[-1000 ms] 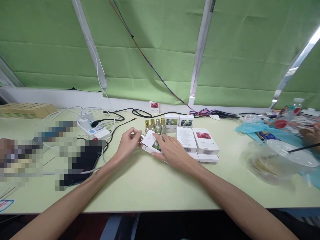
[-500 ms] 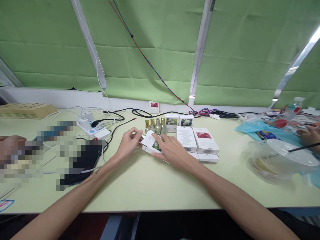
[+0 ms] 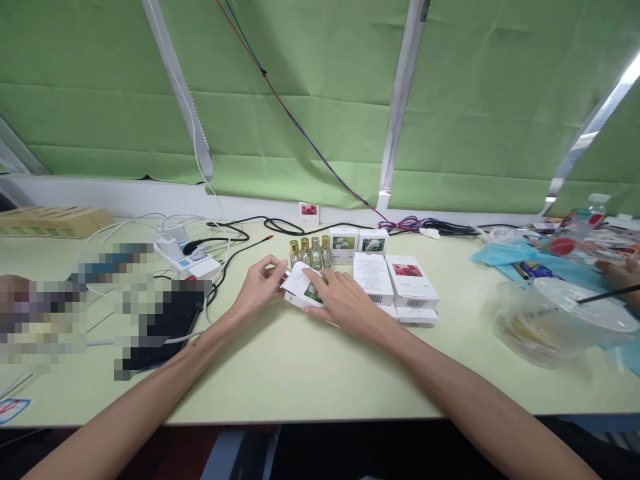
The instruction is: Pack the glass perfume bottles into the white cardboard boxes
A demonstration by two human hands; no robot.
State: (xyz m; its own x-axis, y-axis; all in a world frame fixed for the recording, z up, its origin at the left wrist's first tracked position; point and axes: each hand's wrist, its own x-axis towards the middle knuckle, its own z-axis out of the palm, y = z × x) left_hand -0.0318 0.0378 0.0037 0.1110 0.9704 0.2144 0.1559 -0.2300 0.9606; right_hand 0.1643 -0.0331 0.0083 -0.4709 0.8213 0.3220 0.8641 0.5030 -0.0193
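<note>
My right hand is closed over a small white box with a white-flower picture, held tilted just above the table. At the box's left end, my left hand pinches a small bottle; just a shiny bit of it shows, and the fingers hide the rest. Right behind the box stand several small glass bottles with gold and silver caps. Two upright flower boxes are beside them. White boxes, one with a red-flower picture, lie stacked right of my right hand.
A power strip with tangled cables and a dark blurred-out device lie on the left. At right are a lidded plastic cup with a straw and blue plastic. Other people's hands show at both edges.
Both my hands and the box stay nearly in place, with a very slight shift of the left fingers at the box's end. The other people's hands at the edges have moved slightly.
</note>
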